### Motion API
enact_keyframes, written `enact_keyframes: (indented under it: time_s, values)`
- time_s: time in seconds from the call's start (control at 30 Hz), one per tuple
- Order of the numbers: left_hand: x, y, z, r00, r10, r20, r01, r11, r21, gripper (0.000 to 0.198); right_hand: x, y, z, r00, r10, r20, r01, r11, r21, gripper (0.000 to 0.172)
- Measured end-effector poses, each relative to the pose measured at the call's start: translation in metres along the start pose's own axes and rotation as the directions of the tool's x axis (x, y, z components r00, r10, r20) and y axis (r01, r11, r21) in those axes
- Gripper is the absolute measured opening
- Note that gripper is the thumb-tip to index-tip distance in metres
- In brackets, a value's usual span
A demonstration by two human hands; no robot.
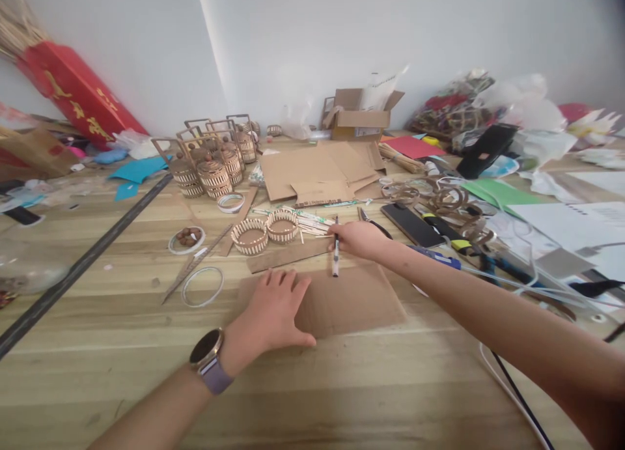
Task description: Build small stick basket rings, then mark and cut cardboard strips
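My left hand (277,310), a watch on its wrist, lies open with fingers spread over the left part of a flat piece of brown cardboard (351,300). Beyond the sheet's far edge, my right hand (359,240) pinches a slim black-and-clear pen (336,258), which points back toward me over the cardboard. A narrow cardboard strip (288,254) lies just past the sheet. Two small round baskets (250,237) of light sticks stand behind that strip, beside a pile of printed white sticks (312,222).
Finished lidded baskets with handles (215,176) stand at the back left, near larger cardboard sheets (312,167). Rings of white cord (202,287) and a metal ruler (195,264) lie left. Rightward are pliers (374,223), a phone (410,225), a glue gun (437,258) and tangled cables.
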State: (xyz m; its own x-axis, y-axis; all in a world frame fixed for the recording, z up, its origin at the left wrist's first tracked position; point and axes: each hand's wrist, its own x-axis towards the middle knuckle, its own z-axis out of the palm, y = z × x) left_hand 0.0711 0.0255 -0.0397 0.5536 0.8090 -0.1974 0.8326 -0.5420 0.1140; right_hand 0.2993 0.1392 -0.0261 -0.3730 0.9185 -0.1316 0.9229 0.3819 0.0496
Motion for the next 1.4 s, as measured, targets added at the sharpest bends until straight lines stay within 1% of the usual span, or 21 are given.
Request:
enact_keyframes:
  time_s: [0.1, 0.17, 0.27, 0.33, 0.47, 0.6, 0.7, 0.8, 0.9, 1.03, 1.17, 1.3, 1.4]
  values:
    - [-0.008, 0.005, 0.003, 1.000, 0.012, 0.023, -0.011, 1.000, -0.029, 0.101, 0.008, -0.010, 0.000, 0.995, 0.104, -0.010, -0.103, 0.992, 0.072, 0.032]
    - [-0.012, 0.008, 0.006, 0.999, 0.009, 0.032, -0.007, 0.999, -0.044, 0.101, 0.011, -0.018, 0.001, 0.988, 0.150, -0.021, -0.146, 0.982, 0.123, 0.033]
    - [-0.015, 0.010, 0.008, 0.998, 0.001, 0.056, 0.002, 0.999, -0.052, 0.100, 0.010, -0.025, 0.004, 0.982, 0.180, -0.052, -0.166, 0.964, 0.207, 0.044]
    - [-0.015, 0.011, 0.008, 0.997, -0.007, 0.076, 0.011, 0.999, -0.048, 0.101, 0.003, -0.023, 0.005, 0.979, 0.193, -0.072, -0.169, 0.952, 0.254, 0.043]
    - [-0.014, 0.011, 0.009, 0.995, -0.023, 0.101, 0.025, 0.999, -0.024, 0.105, -0.018, -0.002, 0.007, 0.968, 0.235, -0.087, -0.198, 0.930, 0.309, 0.025]
    - [-0.012, 0.010, 0.012, 0.996, -0.015, 0.089, 0.018, 0.999, -0.030, 0.108, -0.036, 0.028, 0.010, 0.945, 0.311, -0.104, -0.261, 0.905, 0.337, 0.025]
    - [-0.011, 0.009, 0.014, 0.998, -0.003, 0.065, 0.005, 1.000, -0.030, 0.108, -0.045, 0.043, 0.013, 0.931, 0.350, -0.107, -0.294, 0.890, 0.348, 0.027]
    - [-0.010, 0.007, 0.014, 0.998, -0.003, 0.060, 0.004, 1.000, -0.021, 0.107, -0.049, 0.049, 0.015, 0.927, 0.358, -0.108, -0.301, 0.886, 0.354, 0.029]
    - [-0.009, 0.006, 0.013, 0.997, -0.007, 0.073, 0.009, 1.000, -0.024, 0.106, -0.050, 0.048, 0.018, 0.931, 0.350, -0.105, -0.294, 0.887, 0.357, 0.030]
    - [-0.009, 0.006, 0.012, 0.995, -0.007, 0.095, 0.010, 0.999, -0.034, 0.106, -0.048, 0.043, 0.022, 0.937, 0.333, -0.102, -0.280, 0.896, 0.344, 0.027]
    - [-0.010, 0.005, 0.015, 0.997, -0.006, 0.083, 0.011, 0.998, -0.059, 0.108, -0.049, 0.036, 0.024, 0.950, 0.299, -0.093, -0.256, 0.914, 0.315, 0.024]
    - [-0.011, 0.003, 0.019, 0.997, -0.012, 0.070, 0.019, 0.995, -0.099, 0.110, -0.056, 0.027, 0.027, 0.960, 0.270, -0.073, -0.237, 0.924, 0.299, 0.025]
    - [-0.011, 0.002, 0.019, 0.996, -0.018, 0.084, 0.027, 0.994, -0.109, 0.112, -0.063, 0.023, 0.030, 0.964, 0.261, -0.057, -0.234, 0.928, 0.291, 0.026]
